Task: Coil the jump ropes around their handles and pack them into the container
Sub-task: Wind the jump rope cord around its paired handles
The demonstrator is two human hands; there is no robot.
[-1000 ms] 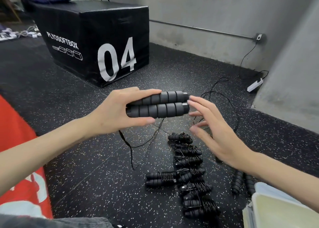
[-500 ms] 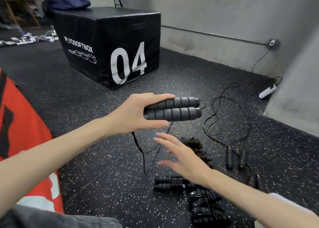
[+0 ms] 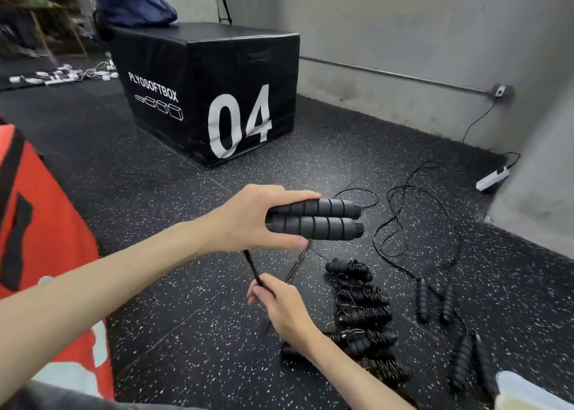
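Note:
My left hand (image 3: pixel 248 220) grips two black ribbed foam handles (image 3: pixel 323 221) side by side, held level above the floor. Their thin black rope (image 3: pixel 253 268) hangs down from under that hand. My right hand (image 3: pixel 279 305) pinches the rope just below. Several coiled jump ropes (image 3: pixel 362 313) lie in a row on the floor beneath my right arm. An uncoiled jump rope (image 3: pixel 400 232) sprawls to the right with its handles (image 3: pixel 435 301) on the floor. The pale container's corner (image 3: pixel 525 394) shows at the bottom right.
A black plyo box marked 04 (image 3: pixel 214 99) stands ahead, with a dark blue bag (image 3: pixel 133 7) on it. A red box (image 3: pixel 43 254) is close on my left. A white power strip (image 3: pixel 494 178) and its cable lie by the grey wall. More black handles (image 3: pixel 469 366) lie near the container.
My right hand moved from the handles' ends down below them and pinched the hanging rope. My left hand kept holding the two handles. The camera turned, bringing the uncoiled rope into fuller view.

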